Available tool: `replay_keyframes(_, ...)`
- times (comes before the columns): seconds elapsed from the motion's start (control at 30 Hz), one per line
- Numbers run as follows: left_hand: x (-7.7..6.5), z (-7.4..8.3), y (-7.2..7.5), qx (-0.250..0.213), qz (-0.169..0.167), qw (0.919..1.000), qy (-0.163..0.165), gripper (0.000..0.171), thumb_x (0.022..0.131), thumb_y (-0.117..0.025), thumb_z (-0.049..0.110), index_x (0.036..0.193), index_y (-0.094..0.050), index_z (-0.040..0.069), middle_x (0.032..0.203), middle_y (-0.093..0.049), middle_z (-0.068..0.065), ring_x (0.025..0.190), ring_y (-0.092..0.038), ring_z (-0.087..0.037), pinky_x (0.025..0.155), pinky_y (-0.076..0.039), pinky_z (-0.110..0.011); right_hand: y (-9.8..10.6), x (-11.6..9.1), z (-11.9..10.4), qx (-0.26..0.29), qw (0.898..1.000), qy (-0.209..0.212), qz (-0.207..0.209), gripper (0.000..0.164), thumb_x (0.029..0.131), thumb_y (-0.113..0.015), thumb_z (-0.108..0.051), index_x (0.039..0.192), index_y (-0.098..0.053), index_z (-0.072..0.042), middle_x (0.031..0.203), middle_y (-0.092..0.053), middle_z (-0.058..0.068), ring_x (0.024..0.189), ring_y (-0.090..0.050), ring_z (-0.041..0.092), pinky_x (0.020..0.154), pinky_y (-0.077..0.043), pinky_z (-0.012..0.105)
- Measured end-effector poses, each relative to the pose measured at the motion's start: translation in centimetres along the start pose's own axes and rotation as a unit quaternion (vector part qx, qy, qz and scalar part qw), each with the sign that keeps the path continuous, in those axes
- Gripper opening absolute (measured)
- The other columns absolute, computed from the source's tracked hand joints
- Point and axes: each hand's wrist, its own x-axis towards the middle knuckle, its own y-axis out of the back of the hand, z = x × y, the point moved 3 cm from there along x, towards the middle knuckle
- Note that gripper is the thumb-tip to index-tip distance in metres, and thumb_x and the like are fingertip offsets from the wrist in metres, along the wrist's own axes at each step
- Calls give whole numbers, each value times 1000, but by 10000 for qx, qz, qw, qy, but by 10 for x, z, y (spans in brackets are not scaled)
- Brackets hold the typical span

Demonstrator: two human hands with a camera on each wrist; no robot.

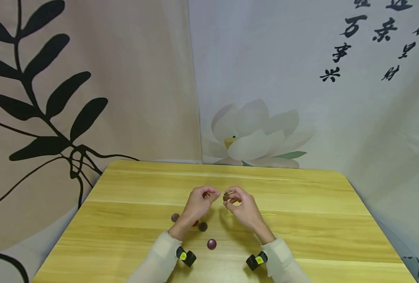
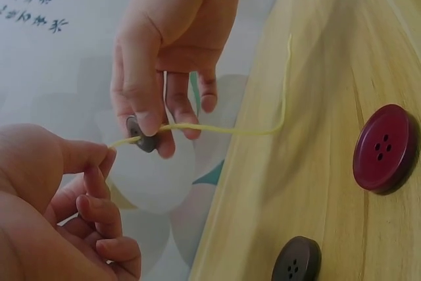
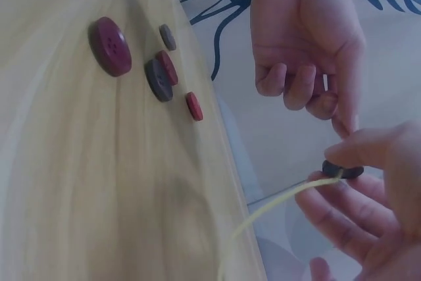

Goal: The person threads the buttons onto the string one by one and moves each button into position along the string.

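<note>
Above the table, my left hand (image 1: 199, 202) pinches the end of a thin yellow cord (image 2: 223, 129) between thumb and index finger. Facing it, my right hand (image 1: 244, 207) holds a small dark brown button (image 2: 147, 140) by its edge with thumb and fingertips. The cord runs through the button, as the left wrist view shows. Its long tail leaves the right hand's side and bends away over the table. Only a short stretch of cord spans the gap from the button to the left fingertips.
On the wooden table (image 1: 319, 228) lie a large maroon button (image 1: 211, 244), a dark button (image 1: 203, 226) and a grey-brown button (image 1: 175, 217). Two red buttons show in the right wrist view, one red button (image 3: 194, 106) lying apart. A printed cloth (image 1: 152, 98) hangs behind the table.
</note>
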Motion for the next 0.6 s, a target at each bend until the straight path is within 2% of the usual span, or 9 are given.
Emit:
replay_keyframes(0.17,0,-1,2,-38,29,10000,-31,17,97,-65,22,98,-73,8,82,-60,0,70,-48,-15,60,-40,-25,0,0,4,-37,10000,86,13,27,86,-73,-3,111,-64,-11,93,-75,1,85,-65,15,89,-45,55)
replay_keyframes(0.43,-2,-4,5,-62,88,9999,-12,16,97,-65,22,95,-73,8,78,-58,0,70,-48,-14,61,-40,-25,-2,-1,15,-225,9995,-149,-135,27,86,-73,-6,111,-65,-10,94,-74,-4,89,-65,14,86,-42,45)
replay_keyframes(0.6,-3,-4,7,-99,77,9999,39,15,97,-65,22,94,-72,10,79,-58,-1,70,-48,-15,60,-40,-25,-2,-1,18,-287,9994,-121,-125,25,86,-74,-7,109,-66,-14,93,-74,-4,89,-65,14,85,-41,43)
